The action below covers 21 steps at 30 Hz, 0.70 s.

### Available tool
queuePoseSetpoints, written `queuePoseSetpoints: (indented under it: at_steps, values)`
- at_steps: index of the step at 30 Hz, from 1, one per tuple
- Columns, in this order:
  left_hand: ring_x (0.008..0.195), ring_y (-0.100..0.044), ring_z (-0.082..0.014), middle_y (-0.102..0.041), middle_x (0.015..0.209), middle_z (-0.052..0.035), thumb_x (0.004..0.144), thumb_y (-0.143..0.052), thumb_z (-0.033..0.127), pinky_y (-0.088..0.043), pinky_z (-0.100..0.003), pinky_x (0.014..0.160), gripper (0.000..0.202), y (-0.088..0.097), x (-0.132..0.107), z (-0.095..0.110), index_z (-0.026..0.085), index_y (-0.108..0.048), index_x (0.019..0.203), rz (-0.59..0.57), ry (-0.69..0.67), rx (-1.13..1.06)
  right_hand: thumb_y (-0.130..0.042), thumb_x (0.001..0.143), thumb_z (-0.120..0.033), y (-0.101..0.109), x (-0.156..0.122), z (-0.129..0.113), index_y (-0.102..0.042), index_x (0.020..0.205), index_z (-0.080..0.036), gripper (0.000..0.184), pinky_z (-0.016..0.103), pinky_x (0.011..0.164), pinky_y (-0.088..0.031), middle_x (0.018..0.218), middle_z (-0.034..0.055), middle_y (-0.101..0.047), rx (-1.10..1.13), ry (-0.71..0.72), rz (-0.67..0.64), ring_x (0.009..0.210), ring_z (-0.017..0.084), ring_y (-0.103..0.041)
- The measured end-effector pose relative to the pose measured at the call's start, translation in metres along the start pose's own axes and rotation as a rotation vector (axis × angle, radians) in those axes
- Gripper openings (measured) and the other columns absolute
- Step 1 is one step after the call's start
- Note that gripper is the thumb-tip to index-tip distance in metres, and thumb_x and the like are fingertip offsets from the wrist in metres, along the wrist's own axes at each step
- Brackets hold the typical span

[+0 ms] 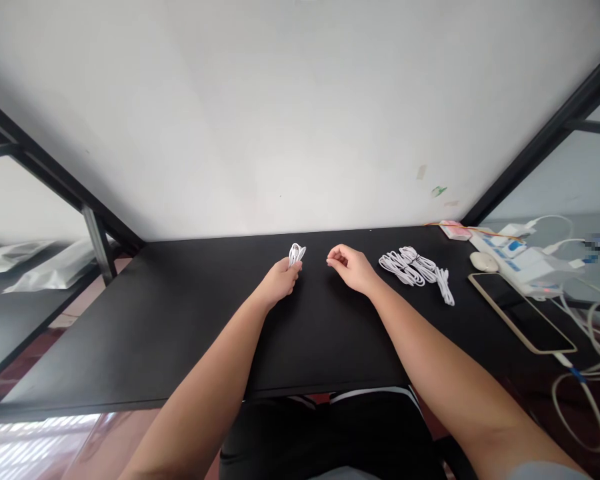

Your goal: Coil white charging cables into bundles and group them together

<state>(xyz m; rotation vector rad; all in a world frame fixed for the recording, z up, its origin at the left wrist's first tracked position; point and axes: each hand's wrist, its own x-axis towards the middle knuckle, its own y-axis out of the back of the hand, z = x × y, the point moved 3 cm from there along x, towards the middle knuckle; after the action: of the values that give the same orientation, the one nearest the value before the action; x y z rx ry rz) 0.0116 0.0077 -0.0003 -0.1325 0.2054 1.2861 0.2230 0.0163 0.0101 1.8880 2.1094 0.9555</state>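
Note:
My left hand (279, 283) is closed around a small coiled bundle of white cable (296, 253), whose loops stick up past the thumb and fingers. To its right, a short gap away, my right hand (353, 267) hovers above the black table (195, 300). Its fingers are curled and pinched together at the tips; whether something small is between them I cannot make out. Several more bundles of white cable (410, 265) lie on the table to the right of that hand, coiled and partly overlapping.
Farther right are a phone (523, 312) with a charging cable, a white mouse (484, 262), a power strip (510, 257) with plugs and a pink-and-white item (455, 230). A white wall (280, 133) stands behind. Black metal frames flank the table; plastic packages (55, 267) lie at left.

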Motion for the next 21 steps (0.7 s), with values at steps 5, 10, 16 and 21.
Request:
queuePoseSetpoints:
  at_steps: [5, 10, 16, 21]
  values:
    - [0.049, -0.026, -0.0044, -0.029, 0.069, 0.0075, 0.091, -0.061, 0.032, -0.022, -0.018, 0.043, 0.024, -0.004, -0.005, 0.003, 0.021, -0.04, 0.084, -0.03, 0.047, -0.025, -0.07, 0.089, -0.039, -0.013, -0.007, -0.022, -0.059, 0.089, -0.022, 0.02, 0.032, 0.071, -0.052, 0.086, 0.0036, -0.073, 0.292, 0.119, 0.118, 0.075, 0.017, -0.067]
    - [0.052, -0.027, -0.0049, -0.034, 0.074, 0.0055, 0.09, -0.056, 0.032, -0.026, -0.018, 0.045, 0.016, -0.014, -0.009, 0.003, 0.019, -0.05, 0.093, -0.117, 0.067, -0.1, -0.07, 0.089, -0.038, -0.022, -0.011, -0.03, -0.059, 0.088, -0.023, 0.019, 0.033, 0.073, -0.055, 0.088, 0.0039, -0.075, 0.309, 0.164, 0.119, 0.076, 0.018, -0.07]
    - [0.053, -0.029, -0.0055, -0.036, 0.074, 0.0054, 0.092, -0.056, 0.057, -0.029, -0.019, 0.047, 0.039, -0.021, -0.009, 0.001, 0.018, -0.051, 0.092, -0.158, 0.014, -0.1, -0.065, 0.091, -0.034, -0.021, -0.013, -0.035, -0.06, 0.085, -0.024, 0.013, 0.034, 0.077, -0.056, 0.084, 0.0025, -0.074, 0.196, 0.153, 0.061, 0.078, 0.019, -0.071]
    - [0.048, -0.026, -0.0067, -0.032, 0.063, 0.0074, 0.094, -0.054, 0.056, -0.024, -0.021, 0.045, 0.038, -0.023, -0.004, -0.001, 0.02, -0.048, 0.085, -0.046, -0.031, -0.102, -0.067, 0.089, -0.034, -0.022, -0.013, -0.034, -0.058, 0.082, -0.025, 0.015, 0.031, 0.072, -0.054, 0.08, 0.001, -0.072, 0.123, 0.128, 0.05, 0.073, 0.018, -0.069]
